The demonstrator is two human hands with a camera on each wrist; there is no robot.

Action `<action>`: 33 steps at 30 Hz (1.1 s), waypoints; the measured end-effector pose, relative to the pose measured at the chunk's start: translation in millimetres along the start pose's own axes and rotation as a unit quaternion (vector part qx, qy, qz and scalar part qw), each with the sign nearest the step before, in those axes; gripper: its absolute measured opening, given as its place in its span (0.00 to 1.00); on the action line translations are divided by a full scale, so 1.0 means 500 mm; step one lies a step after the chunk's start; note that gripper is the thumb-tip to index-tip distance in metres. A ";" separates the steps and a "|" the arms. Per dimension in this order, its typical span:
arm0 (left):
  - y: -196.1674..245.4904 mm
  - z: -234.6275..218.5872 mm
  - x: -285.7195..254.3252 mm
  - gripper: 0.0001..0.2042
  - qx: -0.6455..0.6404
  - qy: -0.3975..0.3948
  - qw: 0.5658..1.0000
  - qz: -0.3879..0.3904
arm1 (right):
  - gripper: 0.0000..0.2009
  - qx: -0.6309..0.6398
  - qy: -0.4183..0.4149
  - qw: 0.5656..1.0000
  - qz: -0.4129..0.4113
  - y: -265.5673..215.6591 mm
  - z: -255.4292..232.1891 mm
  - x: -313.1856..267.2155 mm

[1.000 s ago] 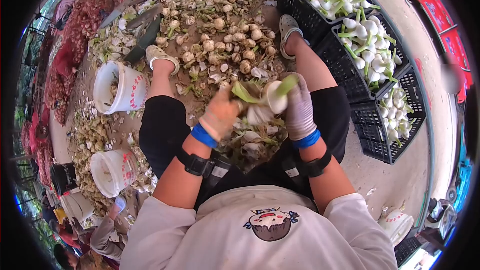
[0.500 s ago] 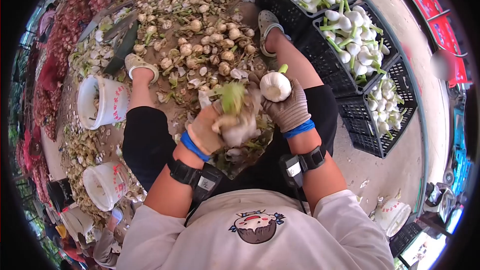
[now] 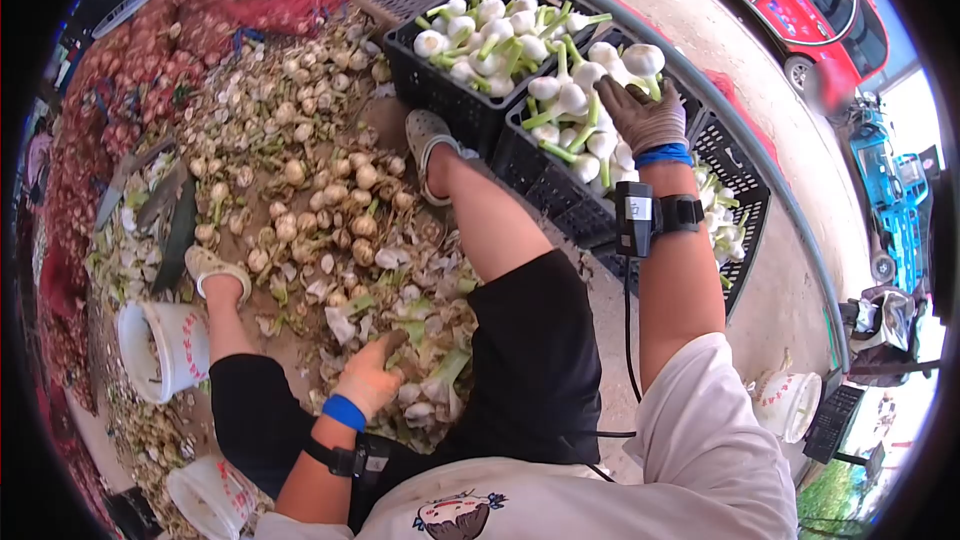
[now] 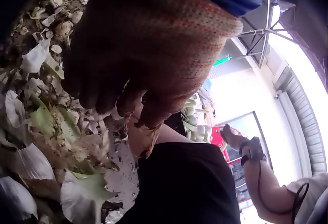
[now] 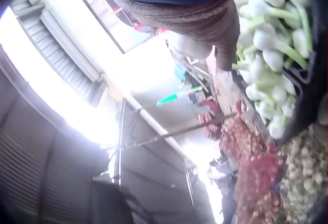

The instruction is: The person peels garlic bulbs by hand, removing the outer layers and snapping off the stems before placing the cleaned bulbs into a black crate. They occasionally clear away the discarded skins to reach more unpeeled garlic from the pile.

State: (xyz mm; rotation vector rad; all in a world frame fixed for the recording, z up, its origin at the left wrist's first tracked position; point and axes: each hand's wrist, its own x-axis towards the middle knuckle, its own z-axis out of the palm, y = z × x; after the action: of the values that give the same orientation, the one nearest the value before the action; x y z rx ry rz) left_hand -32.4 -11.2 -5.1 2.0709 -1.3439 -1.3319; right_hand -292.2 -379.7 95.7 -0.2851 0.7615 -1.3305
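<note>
My gloved right hand (image 3: 648, 122) holds a white garlic bulb (image 3: 643, 60) with a short green stem above the middle black crate. In the right wrist view the bulb (image 5: 188, 45) shows below the glove, partly hidden by it, with a fingertip beside it. My gloved left hand (image 3: 368, 380) hangs low over a heap of garlic leaves and skins (image 3: 430, 340) between the knees, its fingers loosely bent. A dry brown strip of skin (image 4: 150, 141) shows at its fingertips in the left wrist view. Trimmed garlic with green stems (image 3: 570, 100) fills the crate under my right hand.
Another black crate (image 3: 450, 100) of trimmed garlic stands farther off, and a third (image 3: 745, 190) nearer. Untrimmed bulbs (image 3: 330, 210) cover the ground ahead. White buckets (image 3: 180, 345) stand at left, with red net sacks (image 3: 110, 130) beyond. A red vehicle (image 3: 780, 0) is at the upper right.
My right hand has carried the garlic bulb from between the knees out to the crates at right. The leaves and skins in my left hand were let go, and it moved lower. The head view turned right.
</note>
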 end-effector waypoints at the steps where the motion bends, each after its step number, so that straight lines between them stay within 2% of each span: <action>1: -0.003 0.007 0.006 0.26 0.032 0.019 0.999 0.001 | 0.27 -0.008 0.029 1.000 0.005 -0.005 -0.008 0.031; 2: -0.015 0.015 0.012 0.26 0.034 0.019 0.999 0.004 | 0.25 -0.231 0.024 0.970 -0.071 0.005 -0.027 0.067; 3: -0.020 0.021 0.024 0.26 0.035 0.019 0.999 0.006 | 0.26 -0.549 -0.077 0.813 -0.180 0.004 -0.087 0.163; 4: 0.012 0.012 0.022 0.26 0.036 0.006 0.999 -0.009 | 0.27 -0.749 -0.053 0.608 -0.258 0.026 -0.063 0.127; 5: -0.002 0.020 0.034 0.25 0.037 -0.012 0.999 -0.007 | 0.28 -0.884 -0.022 0.349 -0.310 0.064 -0.033 0.081; 7: 0.000 0.025 0.051 0.24 0.062 -0.041 0.997 -0.016 | 0.30 -0.919 -0.028 0.206 -0.335 0.103 -0.046 0.104; 8: 0.001 0.023 0.064 0.24 0.065 -0.044 0.997 -0.014 | 0.30 -0.924 -0.024 0.188 -0.331 0.106 -0.041 0.119; 9: 0.000 0.023 0.074 0.23 0.078 -0.049 0.996 -0.008 | 0.30 -0.925 -0.023 0.189 -0.329 0.098 -0.038 0.131; 11: -0.004 0.021 0.085 0.23 0.089 -0.053 0.995 -0.015 | 0.21 -0.930 -0.033 0.204 -0.305 0.098 -0.028 0.144; 12: 0.000 0.016 0.094 0.22 0.086 -0.036 0.996 0.013 | 0.28 -0.927 -0.032 0.188 -0.322 0.089 -0.039 0.153; 13: -0.001 0.010 0.096 0.22 0.082 -0.014 0.996 0.032 | 0.25 -0.895 -0.061 0.183 -0.403 0.076 -0.111 0.260; 14: -0.015 0.009 0.101 0.22 0.077 -0.009 0.997 0.026 | 0.24 -0.907 -0.058 0.186 -0.372 0.055 -0.090 0.243; 15: -0.029 0.009 0.113 0.22 0.074 -0.004 0.997 0.021 | 0.23 -0.871 -0.042 0.213 -0.441 0.028 -0.108 0.269; 16: -0.033 0.004 0.125 0.22 0.064 -0.003 0.997 0.032 | 0.23 -0.891 0.012 0.236 -0.387 0.006 -0.075 0.228; 17: -0.033 -0.005 0.139 0.22 0.056 -0.001 0.997 0.047 | 0.24 -0.848 0.010 0.222 -0.481 -0.023 -0.086 0.236; 18: -0.029 -0.019 0.156 0.22 0.068 0.019 0.997 0.015 | 0.29 -0.878 0.053 0.245 -0.408 -0.055 -0.079 0.247; 19: -0.026 -0.035 0.182 0.22 0.080 0.035 0.996 -0.011 | 0.30 -0.884 0.108 0.281 -0.358 -0.079 -0.080 0.266; 20: -0.030 -0.055 0.216 0.23 0.079 0.077 0.993 -0.033 | 0.29 -0.896 0.124 0.301 -0.301 -0.110 -0.082 0.288; 21: -0.038 -0.076 0.257 0.23 0.079 0.118 0.989 -0.053 | 0.30 -0.918 0.137 0.208 -0.308 -0.131 -0.092 0.299; 23: -0.047 -0.117 0.358 0.24 0.141 0.206 0.967 -0.042 | 0.33 -0.888 0.159 0.208 -0.377 -0.105 -0.056 0.274; 25: -0.066 -0.134 0.481 0.25 0.284 0.254 0.924 0.044 | 0.32 -0.837 0.030 0.357 -0.414 -0.047 -0.014 0.223; 26: -0.039 -0.142 0.522 0.25 0.346 0.234 0.908 0.043 | 0.28 -0.790 -0.081 0.433 -0.426 0.005 -0.001 0.182; 27: -0.014 -0.152 0.557 0.25 0.407 0.213 0.887 0.042 | 0.25 -0.767 -0.132 0.541 -0.320 0.048 -0.008 0.171; 28: -0.044 -0.142 0.615 0.22 0.448 0.190 0.871 0.064 | 0.23 -0.723 -0.223 0.544 -0.363 0.115 -0.002 0.125; 29: -0.038 -0.148 0.638 0.22 0.446 0.187 0.873 0.066 | 0.22 -0.728 -0.244 0.588 -0.254 0.168 0.029 0.070; 30: -0.021 -0.155 0.647 0.20 0.473 0.129 0.871 0.029 | 0.20 -0.735 -0.251 0.570 -0.269 0.218 0.027 0.031; 31: -0.006 -0.161 0.649 0.21 0.498 0.071 0.864 -0.008 | 0.19 -0.654 -0.319 0.664 -0.172 0.258 0.035 0.009; 32: 0.001 -0.163 0.647 0.13 0.509 0.102 0.855 -0.019 | 0.18 -0.674 -0.374 0.618 -0.155 0.279 0.030 0.018; 33: 0.003 -0.166 0.634 0.13 0.508 0.097 0.856 -0.018 | 0.18 -0.693 -0.421 0.576 -0.098 0.286 0.027 0.030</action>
State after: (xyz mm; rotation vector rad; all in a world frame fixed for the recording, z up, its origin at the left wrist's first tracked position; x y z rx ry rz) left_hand 73.1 -295.9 -128.2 2.7326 -2.1963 -0.3336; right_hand -173.3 -361.7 15.5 -2.1526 0.7616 -0.3114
